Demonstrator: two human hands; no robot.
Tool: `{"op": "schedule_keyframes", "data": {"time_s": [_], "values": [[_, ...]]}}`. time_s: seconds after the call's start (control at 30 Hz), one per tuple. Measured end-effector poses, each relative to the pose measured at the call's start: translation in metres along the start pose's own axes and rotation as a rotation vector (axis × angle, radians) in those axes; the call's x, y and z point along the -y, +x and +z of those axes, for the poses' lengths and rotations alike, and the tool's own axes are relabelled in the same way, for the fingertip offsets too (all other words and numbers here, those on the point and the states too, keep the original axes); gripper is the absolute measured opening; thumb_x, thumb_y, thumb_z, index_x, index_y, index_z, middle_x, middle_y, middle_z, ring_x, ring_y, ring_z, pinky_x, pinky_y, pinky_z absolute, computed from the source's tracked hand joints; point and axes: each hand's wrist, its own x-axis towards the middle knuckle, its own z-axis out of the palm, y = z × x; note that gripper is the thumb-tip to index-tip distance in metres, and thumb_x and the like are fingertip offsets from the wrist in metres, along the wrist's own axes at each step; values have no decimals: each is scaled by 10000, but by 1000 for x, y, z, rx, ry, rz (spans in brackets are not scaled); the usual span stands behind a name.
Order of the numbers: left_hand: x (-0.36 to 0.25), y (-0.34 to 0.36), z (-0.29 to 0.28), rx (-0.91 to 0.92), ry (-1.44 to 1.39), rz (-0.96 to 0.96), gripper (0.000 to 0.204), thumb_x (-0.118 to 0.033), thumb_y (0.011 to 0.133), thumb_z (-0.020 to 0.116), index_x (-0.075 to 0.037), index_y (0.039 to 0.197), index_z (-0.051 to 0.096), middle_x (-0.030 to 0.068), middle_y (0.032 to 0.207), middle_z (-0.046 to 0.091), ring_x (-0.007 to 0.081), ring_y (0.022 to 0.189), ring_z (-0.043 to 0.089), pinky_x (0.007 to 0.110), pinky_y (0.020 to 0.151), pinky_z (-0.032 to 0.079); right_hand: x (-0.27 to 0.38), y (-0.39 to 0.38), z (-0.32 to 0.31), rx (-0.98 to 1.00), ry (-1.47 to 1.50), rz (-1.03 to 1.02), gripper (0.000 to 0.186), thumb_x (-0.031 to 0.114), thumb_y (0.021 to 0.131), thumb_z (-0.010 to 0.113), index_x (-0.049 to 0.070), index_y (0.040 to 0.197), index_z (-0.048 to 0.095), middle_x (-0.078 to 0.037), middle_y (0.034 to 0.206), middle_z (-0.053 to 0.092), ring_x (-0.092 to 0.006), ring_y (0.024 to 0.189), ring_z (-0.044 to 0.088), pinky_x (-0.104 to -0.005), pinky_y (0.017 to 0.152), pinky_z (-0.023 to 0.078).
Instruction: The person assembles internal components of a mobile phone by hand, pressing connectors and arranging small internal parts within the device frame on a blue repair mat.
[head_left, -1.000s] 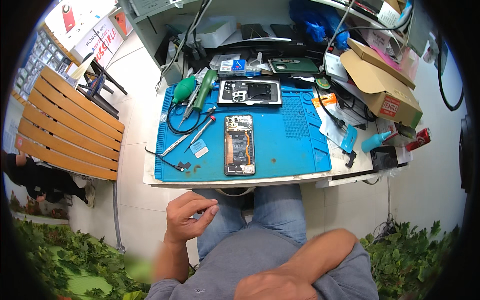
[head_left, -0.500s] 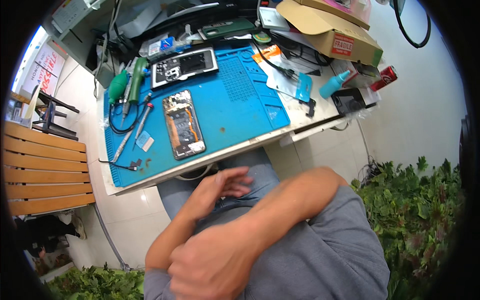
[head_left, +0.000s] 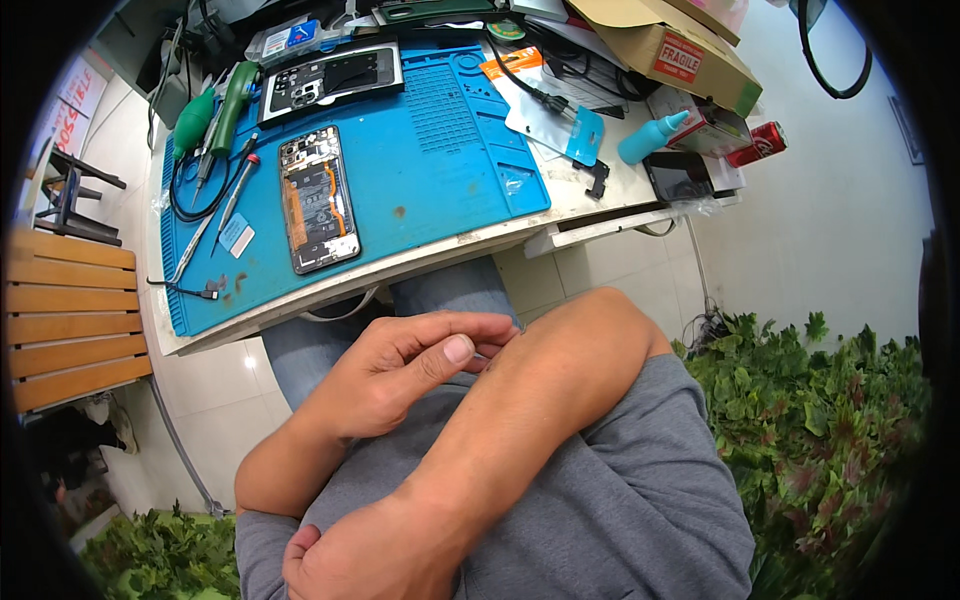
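My arms are crossed in front of my grey shirt. My left hand (head_left: 420, 365) rests with its fingertips against my right forearm, fingers stretched out and thumb lying alongside, nothing visible in it. My right hand (head_left: 365, 555) is tucked low by my left elbow; its back and thumb show, while most fingers are hidden. Beyond my lap, an opened smartphone (head_left: 318, 205) with bare inner parts and orange ribbon cables lies on a blue work mat (head_left: 420, 190). Left of it are a screwdriver (head_left: 238, 185) and a small pale blue card (head_left: 237, 236).
A green air blower (head_left: 194, 122) and a green-handled tool (head_left: 236, 105) lie at the mat's left. Behind stands a phone-part tray (head_left: 330, 80). A blue bottle (head_left: 652, 138), cardboard box (head_left: 690, 60) and red can (head_left: 758, 145) are at the right. A slatted bench (head_left: 75, 320) stands left.
My left hand has come to rest against my right forearm. My right hand has moved lower, toward my left elbow. The bench and its things have shifted up and left in view.
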Motion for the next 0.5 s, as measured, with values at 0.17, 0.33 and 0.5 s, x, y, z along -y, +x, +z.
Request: {"op": "schedule_keyframes", "data": {"time_s": [0.17, 0.33, 0.5], "values": [[-16, -8, 2, -122, 333, 144, 337, -35, 974, 849, 25, 1304, 821, 178, 1228, 818, 245, 1101, 776, 351, 968, 610, -5, -2, -1, -19, 40, -7, 283, 320, 987, 631, 72, 857, 678, -71, 782, 679, -215, 644, 681, -403, 540, 498], [1, 4, -5, -104, 471, 285, 254, -3, 959, 857, 18, 1213, 853, 149, 1140, 821, 199, 968, 765, 328, 849, 614, -8, -11, -16, -45, 44, -13, 293, 318, 982, 623, 72, 835, 683, -83, 779, 709, -224, 642, 708, -415, 528, 508], [2, -4, -18, -369, 300, 289, 185, 28, 976, 847, 22, 1161, 858, 104, 1098, 802, 116, 893, 734, 260, 730, 599, -15, -18, -25, 36, 51, -15, 302, 330, 980, 620, 64, 857, 694, -85, 777, 716, -225, 642, 710, -421, 524, 511]]}}
